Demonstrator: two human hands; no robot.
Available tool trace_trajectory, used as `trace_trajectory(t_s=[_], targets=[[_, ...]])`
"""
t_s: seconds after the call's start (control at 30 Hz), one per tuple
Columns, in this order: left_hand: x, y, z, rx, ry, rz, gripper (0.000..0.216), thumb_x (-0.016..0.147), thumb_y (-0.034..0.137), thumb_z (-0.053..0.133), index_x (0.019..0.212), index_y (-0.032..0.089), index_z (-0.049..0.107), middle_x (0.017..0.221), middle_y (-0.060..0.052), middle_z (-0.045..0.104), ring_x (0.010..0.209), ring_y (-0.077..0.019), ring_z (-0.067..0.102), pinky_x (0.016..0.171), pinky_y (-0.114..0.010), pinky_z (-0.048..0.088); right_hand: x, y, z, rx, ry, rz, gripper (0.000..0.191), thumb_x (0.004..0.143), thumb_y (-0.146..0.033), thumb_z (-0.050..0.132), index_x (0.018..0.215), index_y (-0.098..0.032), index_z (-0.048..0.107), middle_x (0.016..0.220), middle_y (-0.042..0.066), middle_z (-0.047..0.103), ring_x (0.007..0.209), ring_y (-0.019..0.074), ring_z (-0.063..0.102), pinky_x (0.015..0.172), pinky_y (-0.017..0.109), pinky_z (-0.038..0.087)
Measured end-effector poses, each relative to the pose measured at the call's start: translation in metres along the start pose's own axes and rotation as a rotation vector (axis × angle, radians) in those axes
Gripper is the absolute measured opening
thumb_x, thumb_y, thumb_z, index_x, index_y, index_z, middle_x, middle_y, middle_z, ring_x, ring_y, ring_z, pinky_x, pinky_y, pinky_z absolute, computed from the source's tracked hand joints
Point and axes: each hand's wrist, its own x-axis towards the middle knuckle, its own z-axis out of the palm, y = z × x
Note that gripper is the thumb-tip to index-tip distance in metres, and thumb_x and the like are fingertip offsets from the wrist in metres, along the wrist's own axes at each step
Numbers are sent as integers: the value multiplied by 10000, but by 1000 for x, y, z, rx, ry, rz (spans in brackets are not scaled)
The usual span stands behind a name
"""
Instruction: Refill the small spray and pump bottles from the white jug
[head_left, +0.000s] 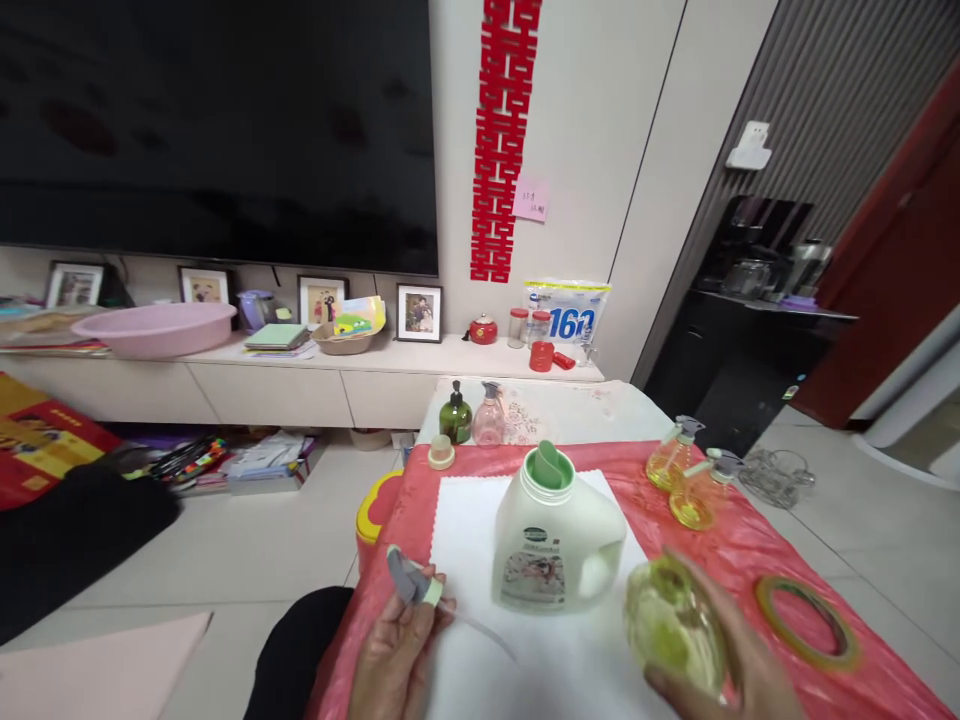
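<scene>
Fingers of left hand [394,650] pinch spray head [411,582]; right hand [739,660] fingers wrap yellow bottle [673,625].

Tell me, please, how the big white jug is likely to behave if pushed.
The white jug looks squat and wide-based, so it probably slides rather than tips. It stands on a white sheet, which may shift with it. Its open green flip cap could spill.

A white-and-blue bag [568,310] on the shelf reads "160" — the jug's label [534,570] is too small to read.
</scene>
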Motion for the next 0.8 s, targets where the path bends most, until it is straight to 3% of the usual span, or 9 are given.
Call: trace_trajectory(t_s=[0.13,0.2,0.3,0.53,0.8], targets=[[11,-33,-21,8,3,-4,508,480,316,994,921,173,787,961,-54,795,719,-166,719,720,-267,624,52,-17,-24,-321,144,-359,726,868,-518,643,1500,-261,395,1376,81,540,1205,296,559,912,400,524],[14,-38,-28,-4,3,-9,504,477,309,997,920,179,794,967,-49,798,688,-150,711,704,-263,630,74,-31,-30,-400,184,-488,681,915,-470,596,1512,-236,366,1368,91,530,1214,285,522,945,415,491],[16,-37,-32,-29,7,-24,505,461,294,1002,913,194,799,960,-50,802,803,-194,742,712,-259,636,98,-52,-32,-484,185,-625,617,933,-368,570,1487,-179,375,1319,122,532,1193,281,485,977,434,446],[18,-35,-33,-37,-2,-59,508,474,289,998,930,196,796,973,-62,805,901,-227,750,737,-252,633,123,-79,-28,-707,173,-740,590,861,-218,576,1428,-145,435,1305,153,507,1156,312,471,909,447,440],[17,-36,-34,-22,-18,-62,512,470,299,995,924,186,787,956,-74,804,806,-220,747,727,-282,629,132,-94,-27,-881,202,-796,621,752,-129,603,1363,-192,514,1320,147,517,1187,324,475,878,439,413]])
